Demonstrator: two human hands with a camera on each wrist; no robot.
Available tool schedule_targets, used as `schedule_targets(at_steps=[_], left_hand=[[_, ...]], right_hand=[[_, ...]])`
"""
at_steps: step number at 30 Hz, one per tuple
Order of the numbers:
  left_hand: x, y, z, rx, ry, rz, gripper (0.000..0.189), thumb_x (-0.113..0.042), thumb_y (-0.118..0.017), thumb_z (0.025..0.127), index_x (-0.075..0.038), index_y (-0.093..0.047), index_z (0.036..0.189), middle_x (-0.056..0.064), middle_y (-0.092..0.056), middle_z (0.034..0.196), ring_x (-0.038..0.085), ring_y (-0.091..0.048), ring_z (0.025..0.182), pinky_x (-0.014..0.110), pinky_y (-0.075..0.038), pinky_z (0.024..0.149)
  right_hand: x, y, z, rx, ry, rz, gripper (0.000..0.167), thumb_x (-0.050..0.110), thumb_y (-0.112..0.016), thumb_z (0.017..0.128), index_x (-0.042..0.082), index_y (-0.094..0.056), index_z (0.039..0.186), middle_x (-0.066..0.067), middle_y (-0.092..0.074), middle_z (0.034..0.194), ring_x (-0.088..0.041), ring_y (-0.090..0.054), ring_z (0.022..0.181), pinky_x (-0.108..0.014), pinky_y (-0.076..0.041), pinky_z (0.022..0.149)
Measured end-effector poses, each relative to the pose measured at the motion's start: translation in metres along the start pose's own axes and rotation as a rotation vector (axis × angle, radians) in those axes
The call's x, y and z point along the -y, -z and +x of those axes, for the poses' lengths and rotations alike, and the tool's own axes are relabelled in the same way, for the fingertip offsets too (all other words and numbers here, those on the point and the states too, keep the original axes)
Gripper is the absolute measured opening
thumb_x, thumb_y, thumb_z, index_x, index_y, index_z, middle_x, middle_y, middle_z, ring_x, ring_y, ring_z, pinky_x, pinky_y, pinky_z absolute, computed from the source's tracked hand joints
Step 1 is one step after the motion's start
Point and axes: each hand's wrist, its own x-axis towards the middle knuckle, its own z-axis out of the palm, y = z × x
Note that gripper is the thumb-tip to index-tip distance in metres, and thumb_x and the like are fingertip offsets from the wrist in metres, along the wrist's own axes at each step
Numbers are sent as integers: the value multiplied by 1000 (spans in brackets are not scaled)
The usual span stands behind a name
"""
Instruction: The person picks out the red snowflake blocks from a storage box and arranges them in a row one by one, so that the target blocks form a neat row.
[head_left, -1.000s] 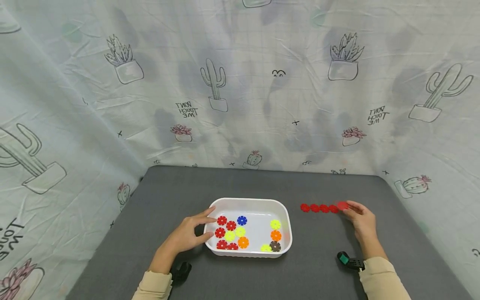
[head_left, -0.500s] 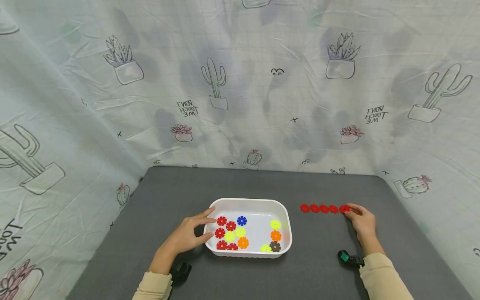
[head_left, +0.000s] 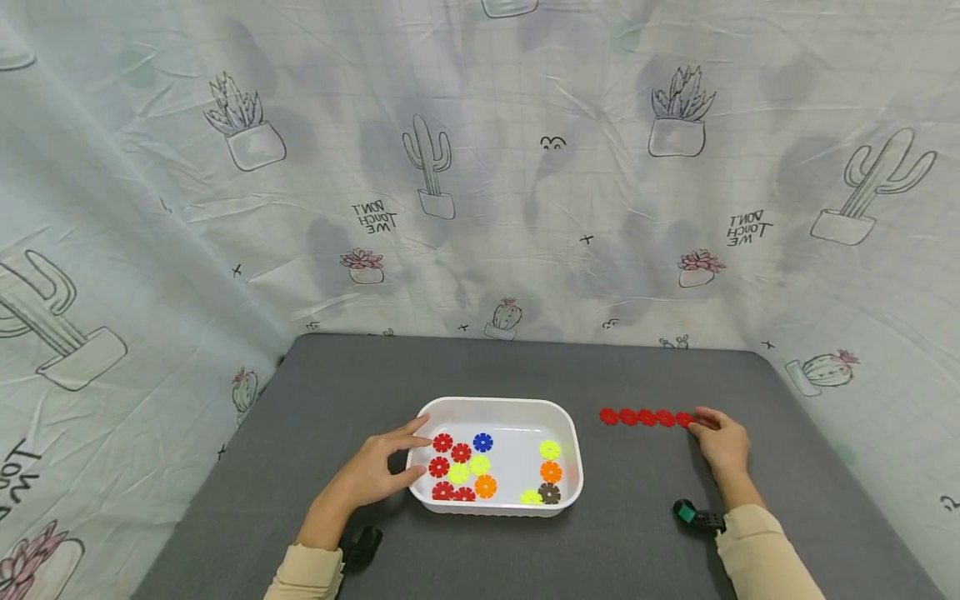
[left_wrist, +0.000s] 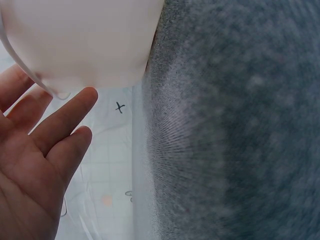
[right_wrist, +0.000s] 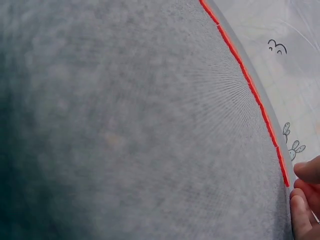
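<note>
My left hand (head_left: pixel 381 467) rests at the left end of a white plastic tray (head_left: pixel 572 442), thumb and fingers spread over its rim. In the left wrist view, the fingers (left_wrist: pixel 67 117) lie straight by the outer wall of the tray (left_wrist: pixel 85 45). Several red snowflake discs (head_left: pixel 647 418) form a row on the table right of the tray. At the right end of that row, my right hand (head_left: pixel 723 446) pinches the edge of the last red disc (head_left: pixel 684 420). The right wrist view shows the row edge-on as a thin red line (right_wrist: pixel 260 105), fingertips at its near end.
Red, yellow-green and orange discs lie at the tray's left, near a blue disc (head_left: pixel 483 442). At its right are an orange disc (head_left: pixel 551 472), a brown disc (head_left: pixel 550 493) and yellow-green ones. A patterned curtain (head_left: pixel 480 208) hangs behind the grey table (head_left: pixel 360 375).
My right hand has lowered the last red disc to the table at the row's right end, then shifted it slightly left against its neighbour. The left hand stays at the tray.
</note>
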Motion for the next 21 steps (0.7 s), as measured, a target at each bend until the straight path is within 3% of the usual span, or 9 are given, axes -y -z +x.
schedule_targets(at_steps=[7, 9, 11, 14, 21], left_hand=[[-1, 1, 0, -5, -11, 1, 41, -26, -68, 84, -10, -66, 121, 4, -45, 146, 29, -47, 130, 56, -41, 101], [-2, 1, 0, -4, -11, -2, 41, -26, -68, 84, -10, -66, 121, 4, -45, 146, 29, -47, 130, 56, -41, 101], [-2, 2, 0, -4, -13, -3, 41, -26, -68, 84, -10, -66, 121, 4, -45, 146, 29, -47, 130, 56, -41, 101], [-1, 2, 0, -7, -21, -7, 41, -26, -69, 84, -10, -66, 121, 5, -45, 146, 28, -47, 130, 56, -41, 101], [0, 1, 1, -6, -27, 4, 41, -27, -69, 84, -9, -66, 121, 4, -45, 146, 28, -48, 129, 55, -41, 101]], right_hand=[[10, 2, -6, 54, 40, -2, 44, 14, -64, 88, -4, -55, 128, -27, -58, 125, 21, -38, 70, -4, -39, 60], [16, 3, -10, 83, 76, -1, 46, 16, -65, 89, -3, -54, 129, -27, -57, 126, 13, -52, 79, -5, -39, 62], [23, 3, -13, 121, 111, -4, 49, 19, -65, 90, -2, -51, 132, -26, -56, 129, -7, -62, 95, -4, -38, 63], [34, 1, -18, 185, 171, 29, 53, 20, -63, 91, -3, -47, 136, -27, -51, 134, -36, -53, 119, -2, -37, 68], [64, -10, -34, 303, 294, 95, 58, 25, -61, 93, -3, -41, 139, -25, -46, 140, -39, -47, 126, -8, -44, 80]])
